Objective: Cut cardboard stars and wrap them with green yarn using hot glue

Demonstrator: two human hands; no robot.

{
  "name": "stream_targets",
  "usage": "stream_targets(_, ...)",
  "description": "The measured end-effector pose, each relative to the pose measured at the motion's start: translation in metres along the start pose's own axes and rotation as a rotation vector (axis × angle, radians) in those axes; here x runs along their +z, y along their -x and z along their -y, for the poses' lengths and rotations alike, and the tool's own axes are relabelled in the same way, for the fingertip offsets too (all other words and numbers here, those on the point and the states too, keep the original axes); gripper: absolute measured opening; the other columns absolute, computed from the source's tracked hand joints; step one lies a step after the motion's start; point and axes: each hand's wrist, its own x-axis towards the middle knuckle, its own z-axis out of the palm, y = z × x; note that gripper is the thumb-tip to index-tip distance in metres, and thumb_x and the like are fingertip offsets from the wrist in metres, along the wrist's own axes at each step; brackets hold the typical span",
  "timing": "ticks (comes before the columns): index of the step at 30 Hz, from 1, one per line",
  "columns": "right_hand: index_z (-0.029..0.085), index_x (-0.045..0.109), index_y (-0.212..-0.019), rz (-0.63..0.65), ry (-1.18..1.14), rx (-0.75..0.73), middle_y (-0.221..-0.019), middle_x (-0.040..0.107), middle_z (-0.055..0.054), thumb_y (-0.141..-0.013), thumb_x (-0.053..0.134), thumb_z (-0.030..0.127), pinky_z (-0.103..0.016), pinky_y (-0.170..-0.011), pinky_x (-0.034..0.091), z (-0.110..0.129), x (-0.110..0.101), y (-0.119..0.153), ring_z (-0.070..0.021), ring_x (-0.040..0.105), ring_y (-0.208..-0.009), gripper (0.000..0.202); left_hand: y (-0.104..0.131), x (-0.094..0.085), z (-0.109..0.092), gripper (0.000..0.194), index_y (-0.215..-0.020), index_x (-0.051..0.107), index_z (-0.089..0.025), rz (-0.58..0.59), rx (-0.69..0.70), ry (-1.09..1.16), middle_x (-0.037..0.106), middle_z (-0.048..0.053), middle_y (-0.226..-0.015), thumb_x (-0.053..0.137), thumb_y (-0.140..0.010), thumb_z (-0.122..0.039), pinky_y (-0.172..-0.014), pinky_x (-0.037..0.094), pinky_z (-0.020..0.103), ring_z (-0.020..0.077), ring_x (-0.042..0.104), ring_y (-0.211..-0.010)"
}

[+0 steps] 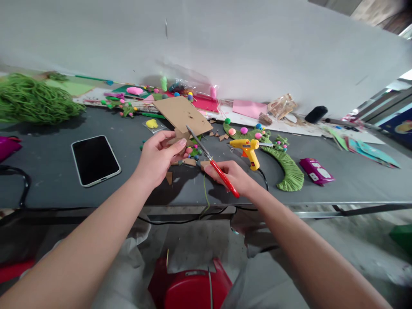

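My left hand (159,156) pinches a small piece of brown cardboard (179,134) between thumb and fingers above the table. My right hand (236,175) is closed on red-handled scissors (222,176), whose metal blades point up and left, near the held cardboard. The blades look nearly closed together. Behind the hands lies a larger cardboard sheet (183,112). Small cardboard scraps (188,162) and green pieces with colored pom-poms (196,151) lie under and between my hands, partly hidden by them.
Right of my hands rest a yellow glue gun (247,150), a green yarn-wrapped curve with pom-poms (286,169) and a purple packet (317,171). To the left are a tablet (95,161) and a green yarn heap (35,101). A black cable (180,221) hangs below the table edge.
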Motion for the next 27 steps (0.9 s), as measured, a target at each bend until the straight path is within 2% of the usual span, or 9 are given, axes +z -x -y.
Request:
stream_targets(7, 0.020, 0.041, -0.064, -0.046, 0.014, 0.005, -0.058, 0.036, 0.004, -0.083, 0.057, 0.078, -0.027, -0.050, 0.019, -0.007, -0.002, -0.004, -0.0085, 0.029, -0.054, 0.063, -0.001, 0.003, 0.001, 0.034, -0.096, 0.066, -0.017, -0.067, -0.056, 0.043, 0.074, 0.007, -0.091, 0.088, -0.071, -0.020, -0.077, 0.062, 0.036, 0.0207, 0.075, -0.078)
stream_targets(12, 0.019, 0.044, -0.060, -0.123, 0.015, 0.045, -0.056, 0.037, 0.004, -0.080, 0.058, 0.080, -0.026, -0.048, 0.020, -0.012, 0.001, -0.005, -0.0080, 0.030, -0.052, 0.066, 0.000, 0.006, 0.000, 0.031, -0.093, 0.066, -0.016, -0.034, -0.053, 0.052, 0.074, 0.008, -0.089, 0.087, -0.072, -0.022, -0.077, 0.061, 0.035, 0.0199, 0.074, -0.078)
stream_targets(18, 0.019, 0.042, -0.063, -0.097, -0.057, 0.049, -0.056, 0.038, 0.004, -0.083, 0.058, 0.077, -0.025, -0.047, 0.020, -0.013, 0.004, -0.006, -0.0077, 0.030, -0.051, 0.063, -0.003, 0.004, 0.002, 0.039, -0.102, 0.069, -0.017, -0.081, -0.032, 0.018, 0.072, 0.005, -0.089, 0.089, -0.069, -0.024, -0.066, 0.052, 0.027, 0.0170, 0.070, -0.077)
stream_targets(22, 0.019, 0.050, -0.070, -0.074, -0.095, 0.059, -0.056, 0.037, 0.006, -0.085, 0.058, 0.077, -0.025, -0.047, 0.022, -0.013, 0.003, -0.004, -0.0077, 0.031, -0.050, 0.059, -0.007, -0.003, 0.004, 0.035, -0.094, 0.069, -0.018, -0.112, 0.013, -0.029, 0.069, 0.001, -0.080, 0.090, -0.066, -0.024, -0.062, 0.046, 0.024, 0.0151, 0.067, -0.076)
stream_targets(27, 0.018, 0.059, -0.079, -0.033, -0.083, 0.052, -0.060, 0.042, 0.005, -0.082, 0.060, 0.078, -0.026, -0.048, 0.023, -0.009, 0.002, 0.000, -0.0086, 0.034, -0.051, 0.060, -0.011, -0.009, 0.004, 0.032, -0.095, 0.072, -0.020, -0.143, 0.048, -0.062, 0.073, 0.004, -0.091, 0.089, -0.069, -0.028, -0.064, 0.045, 0.026, 0.0162, 0.067, -0.080)
